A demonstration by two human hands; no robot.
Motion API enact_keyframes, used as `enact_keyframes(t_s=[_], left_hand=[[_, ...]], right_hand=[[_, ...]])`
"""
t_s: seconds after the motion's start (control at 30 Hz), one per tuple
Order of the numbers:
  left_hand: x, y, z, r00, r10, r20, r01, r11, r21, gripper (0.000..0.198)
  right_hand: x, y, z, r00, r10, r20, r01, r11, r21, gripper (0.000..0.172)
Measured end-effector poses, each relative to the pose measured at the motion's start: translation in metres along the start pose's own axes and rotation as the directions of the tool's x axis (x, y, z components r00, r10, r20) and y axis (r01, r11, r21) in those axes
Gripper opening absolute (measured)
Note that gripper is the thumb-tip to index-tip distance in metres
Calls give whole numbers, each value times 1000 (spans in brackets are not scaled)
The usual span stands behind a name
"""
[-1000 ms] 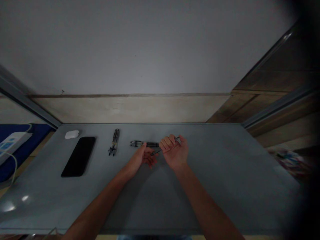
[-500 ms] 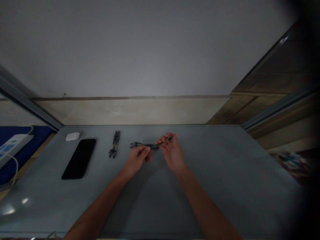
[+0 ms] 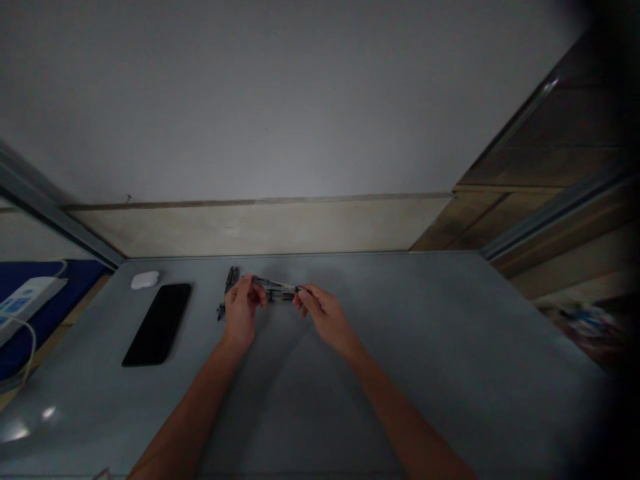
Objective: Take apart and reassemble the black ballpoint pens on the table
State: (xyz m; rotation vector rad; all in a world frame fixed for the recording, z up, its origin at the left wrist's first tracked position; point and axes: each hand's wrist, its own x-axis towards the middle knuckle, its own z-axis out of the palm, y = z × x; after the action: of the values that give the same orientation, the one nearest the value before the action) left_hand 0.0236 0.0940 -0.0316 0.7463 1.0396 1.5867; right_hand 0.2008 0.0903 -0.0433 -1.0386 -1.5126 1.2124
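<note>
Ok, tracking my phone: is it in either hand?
No, the black smartphone lies on the tabletop, apart from the left hand and right hand.

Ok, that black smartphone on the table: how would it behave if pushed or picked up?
Lying flat and thin, the smartphone probably won't roll or tip. On the glossy table it would likely slide easily. Its thin edge may be awkward to pinch.

A head-worn camera, the only view, looked forward and down from above the near edge of a grey table (image 3: 380,393), close over the left hand (image 3: 241,313) and right hand (image 3: 325,317), facing a white wall (image 3: 250,100).
</note>
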Motion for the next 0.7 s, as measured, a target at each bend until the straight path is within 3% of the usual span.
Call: enact_keyframes(t_s=[0.2,0.4,0.7], left_hand=[[-3,-7,3,998,-58,29,59,997,-43,33],[-5,-15,6,985,-122,119,117,992,49,37],[0,-10,0,995,-51,90,40,992,122,37]], right_hand=[[-2,5,1,1000,29,11,-28,998,-64,30],[-2,-1,0,1000,21,0,-21,994,-106,26],[-3,-9,-2,1000,-22,10,23,986,-167,26]])
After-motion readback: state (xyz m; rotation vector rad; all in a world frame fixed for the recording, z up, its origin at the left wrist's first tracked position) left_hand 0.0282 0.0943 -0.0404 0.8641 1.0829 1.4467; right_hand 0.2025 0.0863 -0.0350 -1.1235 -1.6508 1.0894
